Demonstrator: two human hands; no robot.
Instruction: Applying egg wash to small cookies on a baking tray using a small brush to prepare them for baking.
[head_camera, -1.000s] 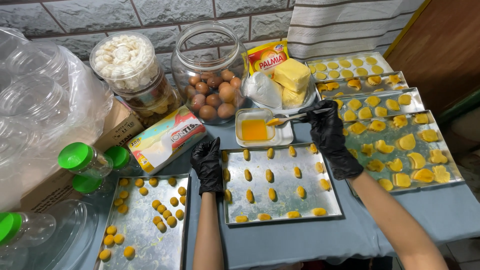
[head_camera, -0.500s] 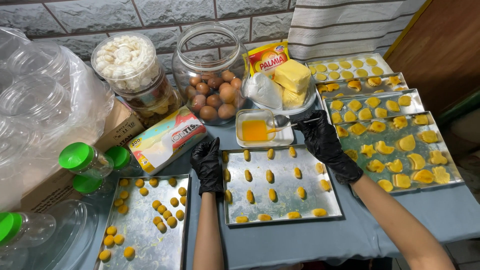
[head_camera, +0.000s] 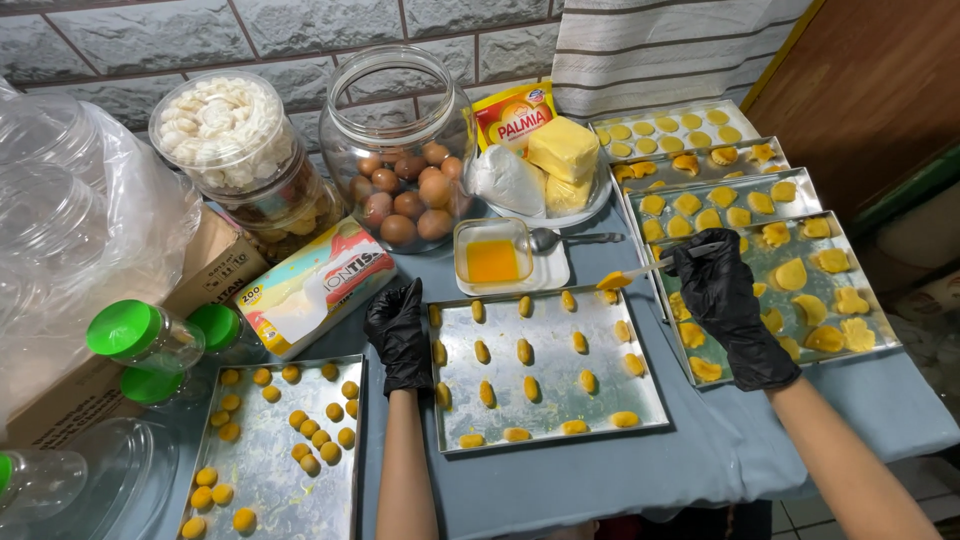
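A thin brush with a yolk-yellow tip (head_camera: 640, 270) is pinched in the fingers of the black-gloved right hand (head_camera: 725, 300), now carried from the small square dish of yellow glaze (head_camera: 492, 260) at 12 o'clock to the dough pieces at 1 o'clock on the rectangular metal baking tray (head_camera: 545, 365); glazing appears under way. The black-gloved left hand (head_camera: 400, 335) is rested, fingers loosely curled and empty, on the tray's 9 o'clock rim

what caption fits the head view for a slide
Black-gloved right hand touches a yellow-tipped brush to dough pieces on a metal tray while the left hand rests on its edge.
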